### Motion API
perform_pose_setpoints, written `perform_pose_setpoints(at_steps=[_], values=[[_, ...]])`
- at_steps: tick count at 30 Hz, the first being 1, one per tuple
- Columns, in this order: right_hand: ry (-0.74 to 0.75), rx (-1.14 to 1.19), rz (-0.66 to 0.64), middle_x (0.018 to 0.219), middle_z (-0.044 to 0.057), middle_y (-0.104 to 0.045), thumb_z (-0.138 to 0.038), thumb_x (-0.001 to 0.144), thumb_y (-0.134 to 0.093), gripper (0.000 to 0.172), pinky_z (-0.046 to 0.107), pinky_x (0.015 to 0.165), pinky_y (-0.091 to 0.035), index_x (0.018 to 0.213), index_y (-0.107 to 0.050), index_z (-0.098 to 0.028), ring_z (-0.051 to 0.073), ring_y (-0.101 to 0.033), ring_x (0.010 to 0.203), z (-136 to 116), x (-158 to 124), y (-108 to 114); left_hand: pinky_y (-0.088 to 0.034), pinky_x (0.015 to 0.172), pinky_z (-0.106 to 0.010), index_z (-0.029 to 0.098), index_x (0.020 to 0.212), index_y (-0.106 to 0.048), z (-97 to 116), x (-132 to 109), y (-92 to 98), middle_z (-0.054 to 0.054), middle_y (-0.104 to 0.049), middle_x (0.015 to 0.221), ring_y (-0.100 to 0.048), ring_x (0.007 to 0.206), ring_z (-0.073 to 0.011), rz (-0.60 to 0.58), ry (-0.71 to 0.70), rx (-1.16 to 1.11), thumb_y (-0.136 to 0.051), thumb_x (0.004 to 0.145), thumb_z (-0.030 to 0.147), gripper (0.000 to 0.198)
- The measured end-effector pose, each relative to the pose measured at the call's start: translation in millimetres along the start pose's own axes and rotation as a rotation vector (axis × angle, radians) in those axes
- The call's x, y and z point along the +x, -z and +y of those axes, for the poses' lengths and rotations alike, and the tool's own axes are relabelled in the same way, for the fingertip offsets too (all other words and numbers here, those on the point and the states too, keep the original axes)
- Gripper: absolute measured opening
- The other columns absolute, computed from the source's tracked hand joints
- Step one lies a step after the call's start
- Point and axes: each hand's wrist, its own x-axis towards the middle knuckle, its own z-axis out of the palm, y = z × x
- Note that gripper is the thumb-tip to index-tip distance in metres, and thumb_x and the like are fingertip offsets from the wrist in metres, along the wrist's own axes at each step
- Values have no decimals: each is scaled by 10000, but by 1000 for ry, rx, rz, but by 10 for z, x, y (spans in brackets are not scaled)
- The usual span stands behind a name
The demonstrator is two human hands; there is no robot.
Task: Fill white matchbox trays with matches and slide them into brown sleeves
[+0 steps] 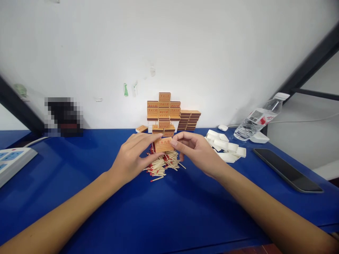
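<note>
Between my two hands is an orange matchbox [163, 145], raised above a loose pile of red-tipped matches [158, 168]. My left hand [130, 155] grips its left side, fingers on top and thumb below. At the box's right end, my right hand [194, 150] pinches with thumb and bent fingers; the fingertips are partly hidden. Just behind stands a stepped structure of stacked matchboxes [164, 112], with a single box on top, against the wall. A neat stack of matchboxes [189, 120] adjoins it on the right. One matchbox [142, 128] lies apart on the left.
White matchbox trays [225, 145] lie heaped right of my hands. Farther right are a tilted water bottle [258, 118], a white charger [259, 137] and a dark phone [288, 170]. A power strip [16, 162] sits at the left edge of the blue table [169, 218].
</note>
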Motion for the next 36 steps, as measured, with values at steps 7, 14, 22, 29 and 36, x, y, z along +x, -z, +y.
perform_pose_setpoints(at_steps=[7,14,22,29,36], values=[[-80,-30,-61,843,22,-651,-519,845,-795,315,253,498,-496,845,-726,-211,129,-545,666,-19,-21,-35,-591,947,-387,280,1382,-601,12,-14,-11,-35,-773,1177,-729,1034,-194,5,-31,-32,-761,935,334,479],[-64,-7,-1,762,2,-600,-542,835,-791,348,256,512,-485,808,-705,-206,127,-526,655,44,19,17,-597,959,-402,234,1305,-651,-58,-5,-7,-61,-772,1137,-729,1028,-210,23,46,2,-804,885,401,477],[-127,-145,90,696,-10,-621,-626,821,-763,438,255,491,-428,777,-659,-202,102,-506,541,93,129,218,-601,886,-411,236,1173,-723,-190,-37,-32,-50,-788,1073,-718,976,-219,50,101,30,-797,894,395,330],[-157,-222,310,810,51,-708,-690,849,-695,492,233,431,-343,870,-631,-203,99,-483,527,257,290,604,-601,863,-415,245,1144,-732,-269,-73,-31,-42,-794,1061,-713,947,-223,50,181,91,-802,892,391,299],[-164,-304,486,916,103,-736,-654,923,-655,473,222,437,-347,845,-583,-193,91,-474,547,172,591,1087,-603,870,-433,260,1213,-711,-255,-80,-34,-54,-780,1070,-703,973,-233,22,129,32,-765,920,421,338]])
